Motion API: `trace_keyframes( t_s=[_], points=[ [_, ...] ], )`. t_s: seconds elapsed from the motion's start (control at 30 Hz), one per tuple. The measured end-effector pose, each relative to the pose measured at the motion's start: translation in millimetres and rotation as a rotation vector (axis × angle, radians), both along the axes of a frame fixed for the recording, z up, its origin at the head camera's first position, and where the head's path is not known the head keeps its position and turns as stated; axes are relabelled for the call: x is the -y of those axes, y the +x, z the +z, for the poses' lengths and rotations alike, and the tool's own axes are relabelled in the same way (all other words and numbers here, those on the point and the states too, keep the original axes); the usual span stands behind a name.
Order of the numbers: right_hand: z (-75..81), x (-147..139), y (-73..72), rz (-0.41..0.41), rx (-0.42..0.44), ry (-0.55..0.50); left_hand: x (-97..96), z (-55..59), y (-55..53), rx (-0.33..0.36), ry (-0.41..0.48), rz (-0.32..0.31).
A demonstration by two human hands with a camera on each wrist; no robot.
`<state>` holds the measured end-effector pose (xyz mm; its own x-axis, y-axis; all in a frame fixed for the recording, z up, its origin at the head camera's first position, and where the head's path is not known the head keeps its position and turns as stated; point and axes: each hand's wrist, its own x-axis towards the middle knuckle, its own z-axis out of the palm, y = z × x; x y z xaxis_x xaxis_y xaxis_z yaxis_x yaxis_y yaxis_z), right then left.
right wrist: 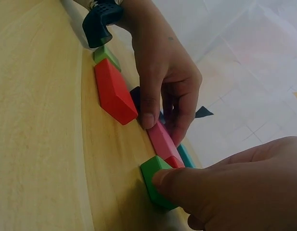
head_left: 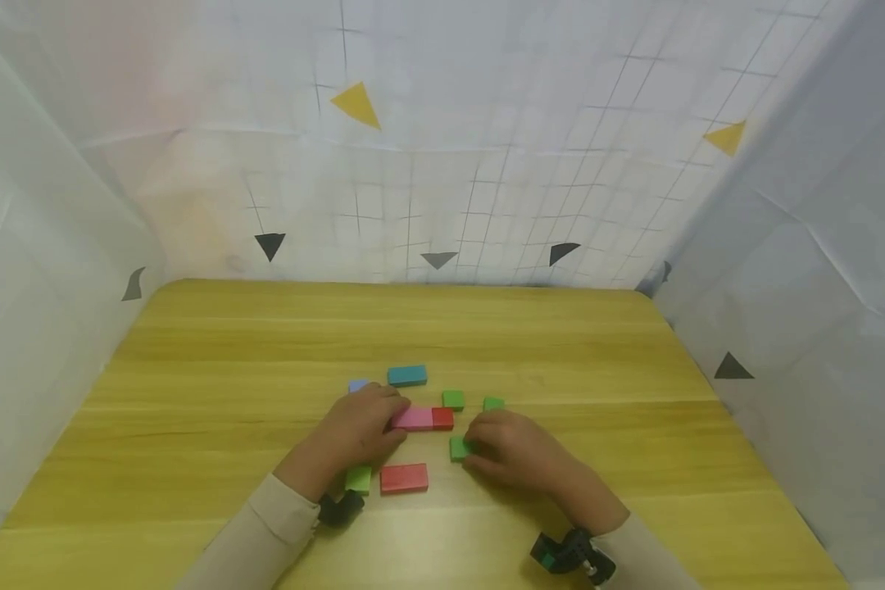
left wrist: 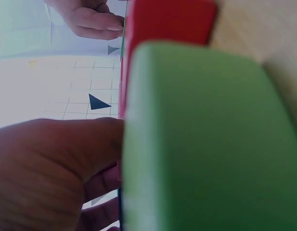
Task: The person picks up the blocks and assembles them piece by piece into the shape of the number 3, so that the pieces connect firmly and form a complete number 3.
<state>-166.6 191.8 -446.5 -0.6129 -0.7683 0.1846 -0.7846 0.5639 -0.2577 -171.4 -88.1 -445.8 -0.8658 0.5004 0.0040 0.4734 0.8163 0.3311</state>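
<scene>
The pink block [head_left: 416, 419] looks smooth, the table [head_left: 531, 336] wood-grained.

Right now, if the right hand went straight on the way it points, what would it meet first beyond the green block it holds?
Probably the small red block at the end of the pink block; the right hand points roughly toward it, though the exact gap is hard to judge.
</scene>
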Motion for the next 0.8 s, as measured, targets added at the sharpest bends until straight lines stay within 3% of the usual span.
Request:
trace_keyframes(
  t_s=[0.37,0.8],
  points=[
    [-5.8,-0.4,-1.0,0.023,-0.060,-0.034,0.0,0.4,-0.2,-0.002,-0.008,-0.004],
    [-6.6,-1.2,-0.8,0.005,-0.026,-0.010,0.3,1.0,1.6,0.002,0.012,-0.003]
  ],
)
